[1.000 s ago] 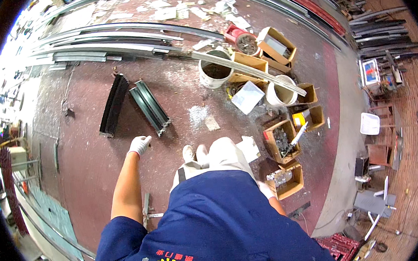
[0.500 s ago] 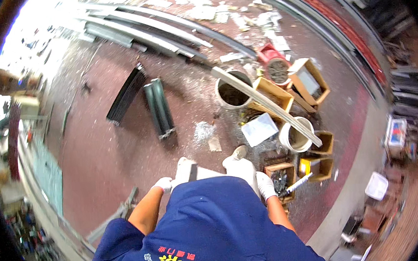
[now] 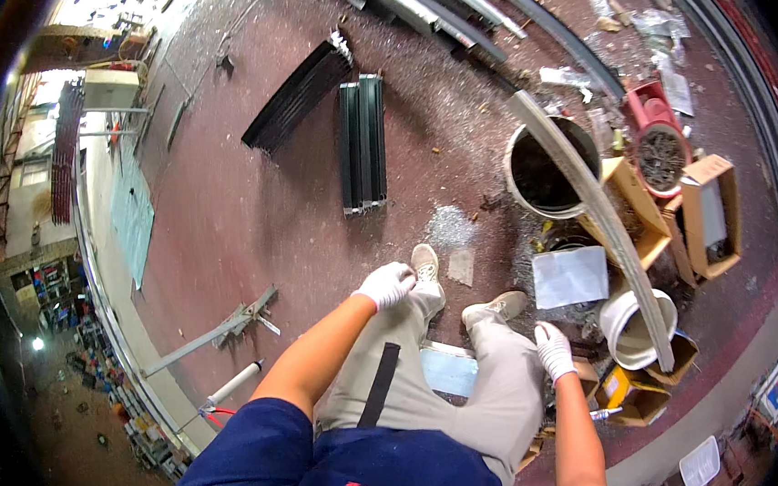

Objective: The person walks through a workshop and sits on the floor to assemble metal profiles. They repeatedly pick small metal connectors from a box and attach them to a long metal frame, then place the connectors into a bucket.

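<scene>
My left hand (image 3: 386, 286), in a white glove, is beside my left knee with its fingers curled in and nothing seen in them. My right hand (image 3: 554, 349), also in a white glove, hangs beside my right thigh. Its fingers look loosely closed, with no object showing. Closest to it are a white bucket (image 3: 614, 342) and a yellow-and-brown open box (image 3: 644, 403). A pale blue flat piece (image 3: 449, 371) shows between my legs. Ahead on the floor lie two dark ribbed metal bundles, one slanted (image 3: 295, 95) and one straighter (image 3: 363, 144).
A long pale strip (image 3: 586, 186) lies across the white bucket and a larger bucket (image 3: 513, 169). Around them are cardboard boxes (image 3: 717, 265), a red container (image 3: 645, 104) and a white sheet (image 3: 571, 277). Long metal profiles (image 3: 407, 4) lie farther off. A white tube (image 3: 236, 384) is at left.
My view has swung and shifted, with the buckets and boxes now farther right. My left hand has come forward to the knee; my right hand stays beside the thigh. My legs have moved apart.
</scene>
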`<move>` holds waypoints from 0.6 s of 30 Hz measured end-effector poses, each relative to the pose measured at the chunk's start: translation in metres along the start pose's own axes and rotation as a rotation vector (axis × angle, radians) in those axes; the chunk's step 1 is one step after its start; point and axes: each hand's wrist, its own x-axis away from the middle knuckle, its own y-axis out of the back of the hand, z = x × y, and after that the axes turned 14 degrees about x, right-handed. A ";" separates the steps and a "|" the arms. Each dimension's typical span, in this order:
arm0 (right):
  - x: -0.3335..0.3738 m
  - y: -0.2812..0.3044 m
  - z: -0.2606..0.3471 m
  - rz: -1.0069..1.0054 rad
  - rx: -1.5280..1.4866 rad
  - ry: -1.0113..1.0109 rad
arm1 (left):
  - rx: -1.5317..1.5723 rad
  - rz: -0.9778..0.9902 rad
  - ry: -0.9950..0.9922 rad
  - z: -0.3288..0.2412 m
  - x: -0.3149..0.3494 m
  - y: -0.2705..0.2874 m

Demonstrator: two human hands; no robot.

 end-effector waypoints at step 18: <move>-0.254 -0.062 0.052 0.178 -0.051 0.488 | 1.353 -0.794 0.424 0.383 -0.382 -0.050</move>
